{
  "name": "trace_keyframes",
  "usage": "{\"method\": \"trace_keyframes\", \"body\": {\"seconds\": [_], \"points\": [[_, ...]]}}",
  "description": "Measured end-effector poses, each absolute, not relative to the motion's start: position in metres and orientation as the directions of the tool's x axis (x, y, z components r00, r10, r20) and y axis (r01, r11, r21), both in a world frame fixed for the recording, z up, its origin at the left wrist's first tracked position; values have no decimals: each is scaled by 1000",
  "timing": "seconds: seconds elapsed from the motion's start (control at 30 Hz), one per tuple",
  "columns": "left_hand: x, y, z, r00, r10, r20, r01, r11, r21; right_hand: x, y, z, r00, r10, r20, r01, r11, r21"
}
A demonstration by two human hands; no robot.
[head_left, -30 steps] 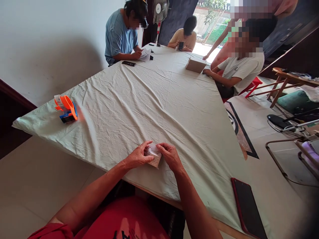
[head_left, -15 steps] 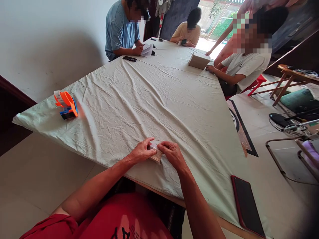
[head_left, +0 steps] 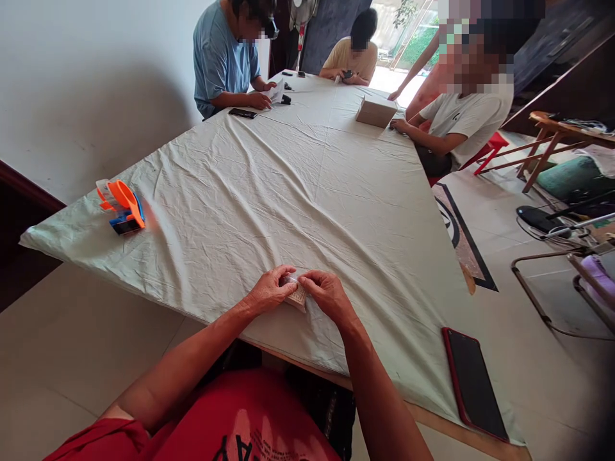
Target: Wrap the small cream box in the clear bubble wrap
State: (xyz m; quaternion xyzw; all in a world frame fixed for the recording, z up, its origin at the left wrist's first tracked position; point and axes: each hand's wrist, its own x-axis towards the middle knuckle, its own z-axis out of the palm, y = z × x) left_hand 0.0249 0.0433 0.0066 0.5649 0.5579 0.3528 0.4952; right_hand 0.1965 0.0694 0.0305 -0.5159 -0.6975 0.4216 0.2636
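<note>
Near the table's front edge lies a small tan patterned packet [head_left: 298,297] in what looks like clear wrapping. My left hand [head_left: 270,291] grips its left side, thumb on top and fingers curled round the far side. At the packet's upper right, my right hand [head_left: 327,294] pinches the clear wrapping between thumb and forefinger. The fingertips of both hands are close together and hide the packet's far end.
An orange and blue tape dispenser [head_left: 125,208] stands at the left. A phone in a red case [head_left: 475,383] lies at the right corner. Further off are a cardboard box [head_left: 376,111], a dark phone [head_left: 243,113] and several people around the wrinkled tablecloth [head_left: 365,192].
The whole view has shifted slightly. Both hands remain at the packet, and my right fingertips sit a little closer to my left thumb. The person in blue has moved the papers a little.
</note>
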Motion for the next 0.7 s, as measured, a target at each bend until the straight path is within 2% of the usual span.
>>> {"method": "trace_keyframes", "body": {"seconds": [0.23, 0.43, 0.5, 0.7], "points": [[25, 44, 5, 123, 980, -158, 268, 120, 956, 191, 59, 24, -223, 975, 6, 531, 127, -838], [23, 45, 1, 101, 983, -153, 231, 126, 965, 179, 33, 6, -152, 949, 278, 584, 313, -749], [22, 44, 0, 106, 978, -179, 184, 158, 970, 176, 29, 0, -134, 935, 329, 592, 342, -730], [18, 42, 0, 123, 976, -180, 115, 166, 979, 178, 29, -7, -113, 941, 319, 556, 326, -765]]}}
